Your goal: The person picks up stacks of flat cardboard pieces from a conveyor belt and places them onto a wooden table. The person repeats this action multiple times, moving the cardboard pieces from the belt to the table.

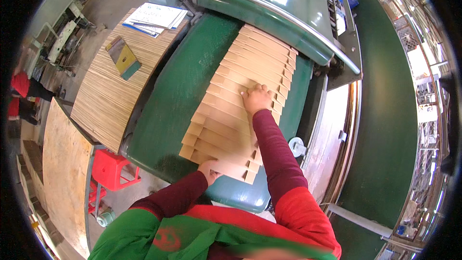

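Overlapping brown cardboard cartons (231, 98), folded flat, form a long shingled row on the green conveyor belt (168, 91). The far end of the row lies close under a green roller cover. My right hand (257, 98) rests on top of the row, right of its middle, fingers spread and slightly bent. At the near left corner, my left hand (208, 171) grips the edge of the nearest carton; its fingers are partly hidden there.
A wood-grain table (106, 101) stands left of the belt, bearing papers (156, 17) and a small yellow-and-green block (123, 58). A red stool (113, 169) is below it. A metal bar (269, 7) crosses the machine ahead. Another green belt (380, 115) runs at right. A person in red is far left.
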### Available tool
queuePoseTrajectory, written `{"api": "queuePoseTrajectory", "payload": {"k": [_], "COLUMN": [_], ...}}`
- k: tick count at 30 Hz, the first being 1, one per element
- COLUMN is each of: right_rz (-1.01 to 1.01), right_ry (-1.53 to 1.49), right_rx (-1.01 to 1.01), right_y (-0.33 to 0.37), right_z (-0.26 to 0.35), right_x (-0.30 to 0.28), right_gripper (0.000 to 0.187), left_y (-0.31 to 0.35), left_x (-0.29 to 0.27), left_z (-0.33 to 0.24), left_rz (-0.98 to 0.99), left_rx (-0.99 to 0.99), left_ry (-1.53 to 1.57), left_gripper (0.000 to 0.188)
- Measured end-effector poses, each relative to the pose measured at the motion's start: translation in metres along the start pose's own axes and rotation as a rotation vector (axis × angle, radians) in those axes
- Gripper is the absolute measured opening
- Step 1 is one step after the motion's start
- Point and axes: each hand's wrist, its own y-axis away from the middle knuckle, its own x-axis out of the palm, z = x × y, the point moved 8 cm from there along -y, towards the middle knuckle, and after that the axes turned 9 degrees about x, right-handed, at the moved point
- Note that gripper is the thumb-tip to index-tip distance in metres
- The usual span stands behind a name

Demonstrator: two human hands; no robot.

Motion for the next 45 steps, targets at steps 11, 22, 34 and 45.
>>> {"api": "queuePoseTrajectory", "payload": {"k": [11,22,34,45], "right_rz": [-0.154,-0.050,-0.046,-0.073], "right_ry": [-0.118,-0.038,-0.038,-0.004], "right_rx": [-0.073,0.064,0.205,0.188], "right_y": [-0.027,0.076,0.295,0.207], "right_z": [-0.014,0.046,0.193,0.141], "right_x": [0.032,0.043,0.071,-0.067], "right_gripper": [0.078,0.097,0.098,0.074], "left_y": [0.028,0.092,0.272,0.235], "left_x": [0.030,-0.073,-0.254,-0.006], "left_z": [-0.008,-0.061,-0.164,-0.168], "left_rz": [0.315,0.424,0.476,0.597], "left_rx": [0.047,-0.003,0.038,0.246], "left_ry": [0.018,-0.055,-0.196,-0.119], "left_gripper": [0.037,0.039,0.056,0.039]}}
